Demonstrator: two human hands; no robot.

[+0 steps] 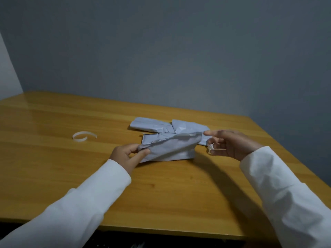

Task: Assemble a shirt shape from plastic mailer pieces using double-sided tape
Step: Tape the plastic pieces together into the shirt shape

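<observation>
Shirt-shape assembly on wooden counter [53,119].
Left hand [128,154] is pinching crinkled grey plastic mailer piece [170,147]; right hand [232,144] is gripping small clear tape bit [213,149], index extended.

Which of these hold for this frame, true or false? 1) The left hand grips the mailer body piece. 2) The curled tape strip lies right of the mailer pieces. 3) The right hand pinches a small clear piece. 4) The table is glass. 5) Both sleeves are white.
1) True: the left hand pinches the left edge of the mailer body piece.
2) False: the curled tape strip lies to their left, apart from them.
3) True: the right hand holds a small clear piece.
4) False: the table is wood.
5) True.
</observation>
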